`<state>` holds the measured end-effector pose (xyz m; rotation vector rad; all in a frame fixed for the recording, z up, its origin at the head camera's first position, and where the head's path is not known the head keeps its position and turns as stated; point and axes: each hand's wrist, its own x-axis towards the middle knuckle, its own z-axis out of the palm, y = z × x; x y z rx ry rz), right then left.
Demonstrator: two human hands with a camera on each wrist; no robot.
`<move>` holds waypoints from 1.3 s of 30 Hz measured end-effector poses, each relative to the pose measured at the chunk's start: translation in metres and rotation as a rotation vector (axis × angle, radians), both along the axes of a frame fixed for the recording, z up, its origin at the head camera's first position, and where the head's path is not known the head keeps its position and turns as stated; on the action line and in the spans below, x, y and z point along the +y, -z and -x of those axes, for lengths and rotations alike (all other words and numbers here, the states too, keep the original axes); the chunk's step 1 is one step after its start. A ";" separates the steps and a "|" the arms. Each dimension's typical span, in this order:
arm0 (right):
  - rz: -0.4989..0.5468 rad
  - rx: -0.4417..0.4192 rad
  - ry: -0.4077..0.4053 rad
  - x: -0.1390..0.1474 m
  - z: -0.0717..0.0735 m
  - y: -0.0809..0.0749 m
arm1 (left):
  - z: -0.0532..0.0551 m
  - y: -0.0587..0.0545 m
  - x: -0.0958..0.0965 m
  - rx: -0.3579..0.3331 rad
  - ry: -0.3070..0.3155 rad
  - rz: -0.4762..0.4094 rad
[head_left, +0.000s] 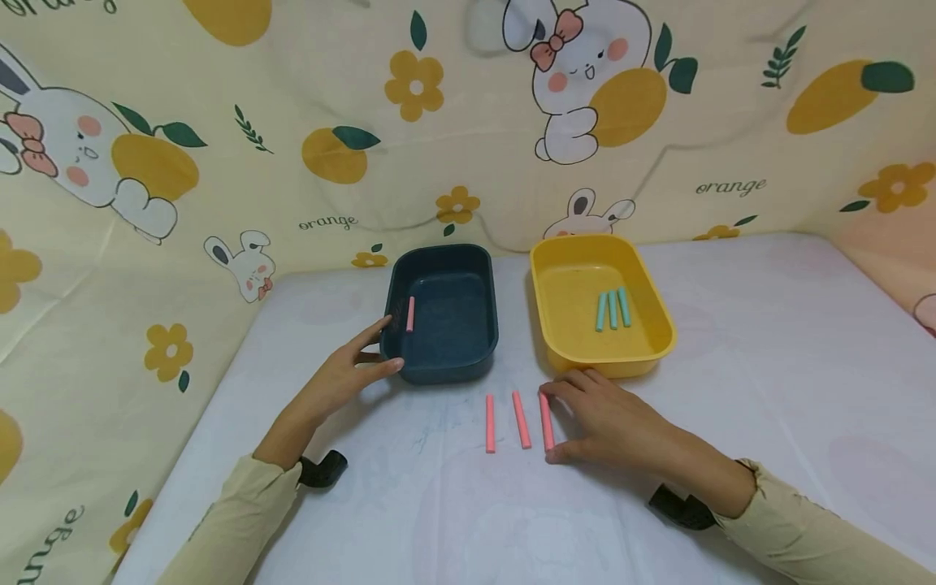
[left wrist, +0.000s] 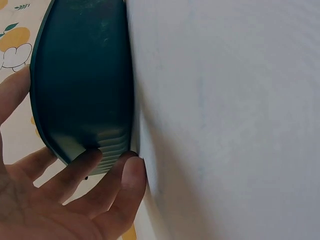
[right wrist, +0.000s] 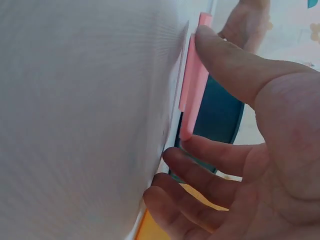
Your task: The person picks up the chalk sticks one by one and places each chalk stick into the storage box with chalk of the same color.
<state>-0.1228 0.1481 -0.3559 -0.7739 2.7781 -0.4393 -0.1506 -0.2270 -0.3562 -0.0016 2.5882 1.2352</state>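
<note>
My right hand [head_left: 614, 420] pinches a pink chalk stick [head_left: 547, 424] lengthwise, with the thumb at its near end and the index finger at its far end. Left of it, two more pink chalk sticks, one upright-looking [head_left: 490, 424] and one slightly slanted [head_left: 522, 420], lie on the table. At the left side of a dark blue tray [head_left: 446, 374], my left hand [head_left: 338, 383] rests its fingers and thumb against the rim and outer wall; the left wrist view shows those fingers [left wrist: 131, 172] fairly extended. Inside that tray lies one pink chalk stick [head_left: 411, 314].
A yellow tray [head_left: 610, 363] stands right of the blue one, just beyond my right hand, with three green chalk sticks [head_left: 613, 309] in it. White cloth [head_left: 775, 390] covers the table. Behind and to the left hangs a cream curtain [head_left: 468, 154] printed with rabbits and oranges.
</note>
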 end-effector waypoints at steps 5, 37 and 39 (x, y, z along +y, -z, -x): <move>0.030 0.002 0.017 0.000 0.000 -0.002 | 0.001 0.000 0.000 -0.003 -0.007 0.008; 0.138 0.006 -0.053 -0.011 0.009 -0.014 | 0.001 0.003 -0.002 -0.015 -0.023 -0.027; 0.151 0.009 -0.060 -0.013 0.009 -0.017 | 0.001 0.003 -0.001 -0.021 -0.026 -0.035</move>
